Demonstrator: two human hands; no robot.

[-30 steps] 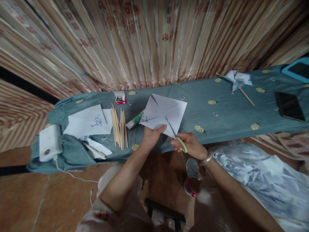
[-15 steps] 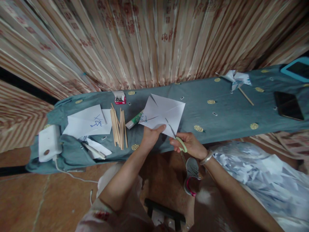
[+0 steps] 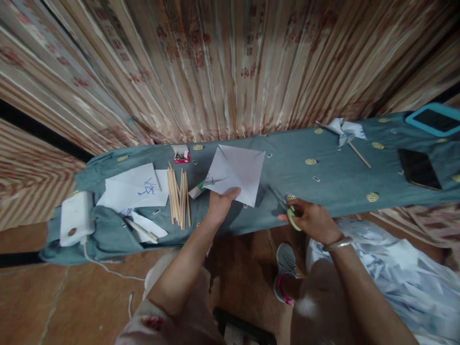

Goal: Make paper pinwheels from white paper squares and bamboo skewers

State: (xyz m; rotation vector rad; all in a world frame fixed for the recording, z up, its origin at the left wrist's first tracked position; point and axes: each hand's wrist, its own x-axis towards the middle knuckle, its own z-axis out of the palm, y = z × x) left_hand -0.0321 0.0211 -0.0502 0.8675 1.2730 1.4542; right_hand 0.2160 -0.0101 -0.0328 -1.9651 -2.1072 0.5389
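Note:
My left hand pinches the lower edge of a white paper square, thumb on top. Slits run inward from the paper's corners, and blue pen marks show at its left corner. Off to the right, my right hand is closed round the pale green handles of a pair of scissors. Their blurred blades point up and left, apart from the paper. Partly under the paper's left corner lies a green and white tube. Left of it is a row of thin wooden sticks.
A small red box of metal bits stands behind the sticks. At left lie white sheets, a pen and a white device with a cable. Rightward are a paper pinwheel, a phone and a blue-framed tablet.
The scissors have come out of the paper's lower right side and moved right and down with my right hand. The paper has shifted slightly left in my left hand.

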